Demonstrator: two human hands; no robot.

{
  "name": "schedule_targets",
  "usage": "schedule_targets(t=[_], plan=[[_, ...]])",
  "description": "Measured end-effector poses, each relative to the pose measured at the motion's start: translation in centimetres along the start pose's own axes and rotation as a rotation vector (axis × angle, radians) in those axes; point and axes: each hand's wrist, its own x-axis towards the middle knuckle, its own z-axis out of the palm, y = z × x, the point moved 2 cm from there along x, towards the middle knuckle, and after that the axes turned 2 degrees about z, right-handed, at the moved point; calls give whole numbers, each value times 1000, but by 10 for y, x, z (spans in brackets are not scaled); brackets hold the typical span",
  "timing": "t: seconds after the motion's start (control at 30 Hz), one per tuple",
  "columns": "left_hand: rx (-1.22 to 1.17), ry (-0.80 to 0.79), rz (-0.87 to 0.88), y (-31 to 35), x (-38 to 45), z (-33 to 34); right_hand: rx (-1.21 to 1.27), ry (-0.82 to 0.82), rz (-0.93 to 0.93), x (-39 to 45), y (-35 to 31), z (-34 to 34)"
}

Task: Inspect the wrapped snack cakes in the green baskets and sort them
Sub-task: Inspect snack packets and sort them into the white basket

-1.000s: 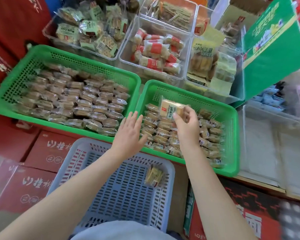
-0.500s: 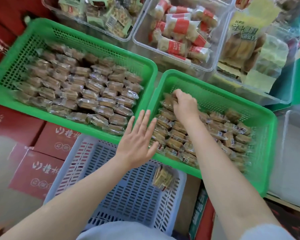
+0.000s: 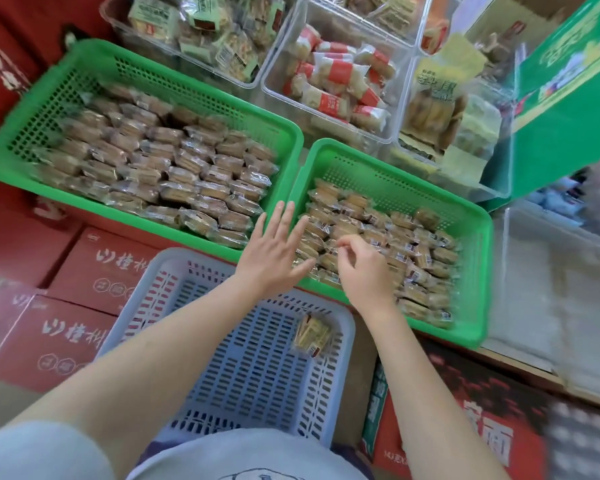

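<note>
Two green baskets hold rows of clear-wrapped brown snack cakes. The left green basket (image 3: 153, 77) is nearly full of cakes (image 3: 170, 168). The right green basket (image 3: 395, 181) holds cakes (image 3: 413, 258) in its near half. My left hand (image 3: 274, 251) hovers flat, fingers straight, over the gap between the two baskets and holds nothing. My right hand (image 3: 364, 268) sits over the right basket's cakes, its fingertips curled together down on them. Whether it pinches a wrapper is unclear. A pale blue basket (image 3: 250, 368) in front of me holds one wrapped cake (image 3: 310, 336).
Clear bins of other packaged snacks (image 3: 336, 81) stand behind the green baskets. A green carton (image 3: 568, 109) stands at the right. Red cartons (image 3: 66, 327) lie under and left of the blue basket. A clear bin (image 3: 551, 289) sits at the far right.
My right hand set its lifted cake down at the far end of the right basket's cakes, then drew back to the near cakes with curled fingers. My left hand stayed flat.
</note>
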Motion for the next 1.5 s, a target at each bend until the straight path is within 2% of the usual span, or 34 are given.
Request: schedule_targets(t=[0.13, 0.27, 0.53, 0.7, 0.83, 0.93, 1.03, 1.17, 1.33, 1.5], plan=[[-78, -75, -17, 6, -18, -16, 39, -29, 104, -74, 3, -1], [-117, -145, 18, 32, -78, -46, 81, -97, 174, -130, 5, -10], [-187, 54, -5, 72, -222, -68, 148, -144, 21, -193, -7, -25], [-126, 39, 11, 75, -272, -80, 247, -3, -3, -231, -7, -32], [-72, 70, 26, 73, -276, -97, 316, 36, 25, -258, -18, -25], [-86, 70, 69, 65, -275, -98, 273, 70, 44, -258, -38, -14], [-91, 68, 117, 32, -271, -98, 202, 92, 54, -246, -71, 7], [-135, 84, 154, -55, -271, -107, 99, 76, 108, -218, -132, 48], [-178, 59, 164, -169, -265, -120, 36, -88, 277, -195, -206, 114], [-215, -16, 211, -217, -238, -115, -18, -143, 322, -167, -242, 140]])
